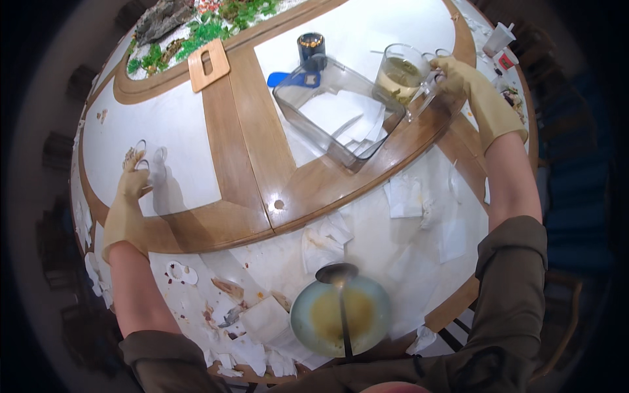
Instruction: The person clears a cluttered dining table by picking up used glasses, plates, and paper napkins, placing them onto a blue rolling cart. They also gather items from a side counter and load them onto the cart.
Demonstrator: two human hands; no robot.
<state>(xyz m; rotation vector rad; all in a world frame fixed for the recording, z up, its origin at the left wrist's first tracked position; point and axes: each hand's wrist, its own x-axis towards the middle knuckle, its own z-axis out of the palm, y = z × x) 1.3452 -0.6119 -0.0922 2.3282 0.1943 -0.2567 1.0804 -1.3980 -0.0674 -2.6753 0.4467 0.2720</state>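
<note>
Both my hands wear cream rubber gloves. My left hand [133,179] reaches over the white tabletop at left, its fingers around small clear glass cups [142,166] whose round rims show. At right, my right hand [449,76] grips small clear glass cups [431,82], partly hidden by the glove. Right beside them stands a glass pitcher [402,73] of pale yellow liquid with leaves in it. A clear rectangular bin [339,154] with white paper inside sits left of the pitcher, on the raised turntable [253,142].
Close to my body is a pale green bowl [305,314] of yellowish broth with a ladle [343,309] across it. Used tissues [324,240] and food scraps [228,290] litter the lower table. A wooden board [209,65], dark cup [311,45], blue-handled tool [279,79] and plastic cup [499,40] lie farther off.
</note>
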